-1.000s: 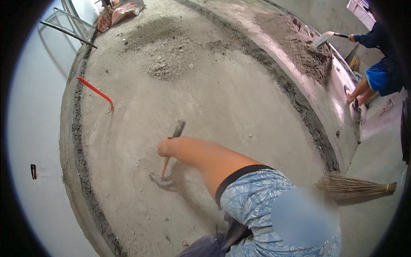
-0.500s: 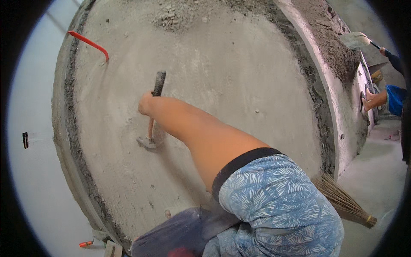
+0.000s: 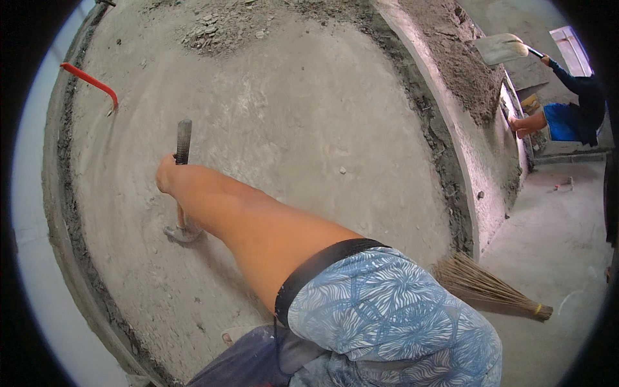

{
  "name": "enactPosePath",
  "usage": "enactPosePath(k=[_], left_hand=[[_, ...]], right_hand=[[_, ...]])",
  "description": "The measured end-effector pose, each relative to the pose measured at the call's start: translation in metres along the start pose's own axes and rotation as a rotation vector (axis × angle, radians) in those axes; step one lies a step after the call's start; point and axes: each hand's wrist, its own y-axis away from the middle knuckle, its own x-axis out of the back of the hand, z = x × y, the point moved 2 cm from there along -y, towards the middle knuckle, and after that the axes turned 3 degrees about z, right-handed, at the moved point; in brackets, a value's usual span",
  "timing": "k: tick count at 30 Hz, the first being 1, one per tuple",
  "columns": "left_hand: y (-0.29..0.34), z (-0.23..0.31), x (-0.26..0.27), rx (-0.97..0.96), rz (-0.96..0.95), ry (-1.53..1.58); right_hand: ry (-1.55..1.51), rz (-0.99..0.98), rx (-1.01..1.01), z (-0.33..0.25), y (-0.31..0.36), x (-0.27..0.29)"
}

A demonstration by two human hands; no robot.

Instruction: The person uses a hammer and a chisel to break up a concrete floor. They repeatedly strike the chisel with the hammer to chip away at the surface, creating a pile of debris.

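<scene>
One blue patterned sleeve [image 3: 393, 303] nearest, its arm stretched toward the grey floor's [image 3: 290, 122] left edge. Right hand [image 3: 166, 175] wrapped round a hammer [image 3: 183, 148], dark grip up, head low over that left side; contact unclear. Left hand: fingers cannot be told, out of view. Broom [image 3: 493, 288] lies by the right edge's near end. Red bent bar [image 3: 93, 82] at left edge, farther up. Rubble [image 3: 216, 29] toward far edge. Beyond right edge, sand heap [image 3: 467, 71]; co-worker [image 3: 583, 103] there grips a shovel [image 3: 501, 49].
</scene>
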Motion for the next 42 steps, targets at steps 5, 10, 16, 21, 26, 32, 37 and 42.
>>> enactPosePath(k=[5,10,16,21,26,32,37,42], left_hand=[[-0.003,0.002,-0.004,-0.023,-0.016,-0.012],[-0.006,0.012,0.0,-0.059,-0.022,-0.03],[-0.02,0.041,0.009,-0.146,-0.019,-0.065],[-0.041,0.078,0.026,-0.208,-0.018,-0.142],[-0.076,0.064,0.026,-0.192,-0.006,-0.36],[-0.102,-0.055,-0.027,0.136,-0.474,-0.538],[-0.096,-0.129,-0.065,-0.082,-0.365,-0.731],[-0.07,-0.199,-0.08,0.222,-0.479,-0.574]], right_hand=[[0.126,-0.112,0.033,-0.003,-0.002,-0.003],[0.057,0.05,-0.006,-0.003,-0.003,-0.008],[0.086,0.014,0.029,-0.005,-0.001,-0.007],[0.094,0.004,-0.013,-0.008,0.012,0.005],[0.082,0.012,0.001,-0.01,0.031,0.011],[0.119,0.001,0.028,-0.009,0.052,0.015],[0.164,-0.119,0.011,-0.013,0.064,0.017],[0.195,-0.086,0.054,-0.01,0.062,0.011]])
